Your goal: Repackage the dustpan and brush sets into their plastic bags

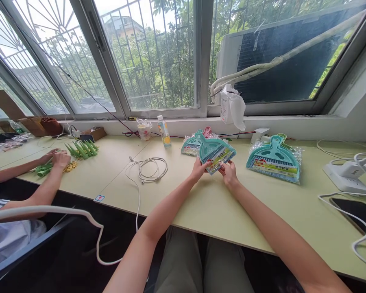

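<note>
Your left hand (pixel 199 170) and right hand (pixel 229 174) are both closed on the lower edge of a plastic-wrapped teal dustpan set (pixel 212 148). You hold it to the right of the drink bottle (pixel 164 132) and nearer you. Well right of that bottle lie more wrapped sets (pixel 273 159); a coiled cable (pixel 165 169) lies on its near side, and a co-worker's hands (pixel 61 158) are well left of it.

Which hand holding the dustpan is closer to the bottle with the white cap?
Left. The left hand, gripping the dustpan, is to the right of the bottle; the right hand, on the dustpan's other side, is farther right.
</note>
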